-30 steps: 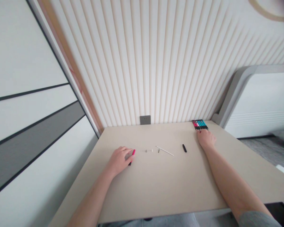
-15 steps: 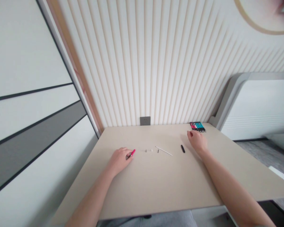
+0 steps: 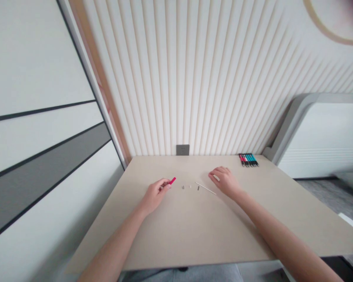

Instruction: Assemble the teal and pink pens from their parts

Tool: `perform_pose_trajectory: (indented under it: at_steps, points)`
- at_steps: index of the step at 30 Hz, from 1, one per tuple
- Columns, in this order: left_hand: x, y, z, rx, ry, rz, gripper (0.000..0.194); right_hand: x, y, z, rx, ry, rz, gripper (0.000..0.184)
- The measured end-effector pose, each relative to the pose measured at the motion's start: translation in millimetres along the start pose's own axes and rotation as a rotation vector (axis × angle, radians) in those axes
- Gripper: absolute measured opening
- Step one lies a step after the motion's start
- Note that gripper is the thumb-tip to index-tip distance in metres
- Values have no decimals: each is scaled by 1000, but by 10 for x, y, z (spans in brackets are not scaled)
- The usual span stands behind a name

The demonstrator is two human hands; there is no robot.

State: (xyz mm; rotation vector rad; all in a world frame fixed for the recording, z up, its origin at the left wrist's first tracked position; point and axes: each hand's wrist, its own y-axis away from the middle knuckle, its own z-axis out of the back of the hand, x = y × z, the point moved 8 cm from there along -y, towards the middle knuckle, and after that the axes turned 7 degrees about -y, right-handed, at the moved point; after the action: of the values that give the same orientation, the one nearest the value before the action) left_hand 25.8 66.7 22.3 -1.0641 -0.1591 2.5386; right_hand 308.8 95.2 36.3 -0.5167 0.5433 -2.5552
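Observation:
My left hand [image 3: 158, 192] is closed around a pink pen barrel [image 3: 172, 180], whose bright end sticks out past the fingertips. To its right, a few tiny pen parts lie on the desk: a small metallic piece [image 3: 182, 187], a whitish piece [image 3: 190, 187] and a short dark spring-like piece [image 3: 198, 188]. A thin white refill [image 3: 206, 188] lies slanted beside them. Above the refill's right end is my right hand [image 3: 224, 181], fingers curled toward the thumb as in a pinch. Whatever may be between those fingertips is hidden. The black pen part seen earlier is out of sight.
Several pens [image 3: 248, 160] in pink, white and teal lie in a row at the desk's back right. The beige desk [image 3: 176, 235] meets a ribbed wall with a dark socket [image 3: 182, 150]. A white cabinet [image 3: 47, 188] borders the left side.
My right hand has moved left, from near the pen row to the refill, over where the black part lay. My left hand has lifted the pink barrel slightly and turned it.

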Motion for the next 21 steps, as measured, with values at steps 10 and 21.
perform_pose_trajectory:
  at_steps: [10,21]
  points:
    - [-187,47,-73,58,-178,-216,23,729,-167,-493,198,-139,125,16]
    - [-232,67,-106,66,-198,-288,32,658,-30,-365,25,-372,53,20]
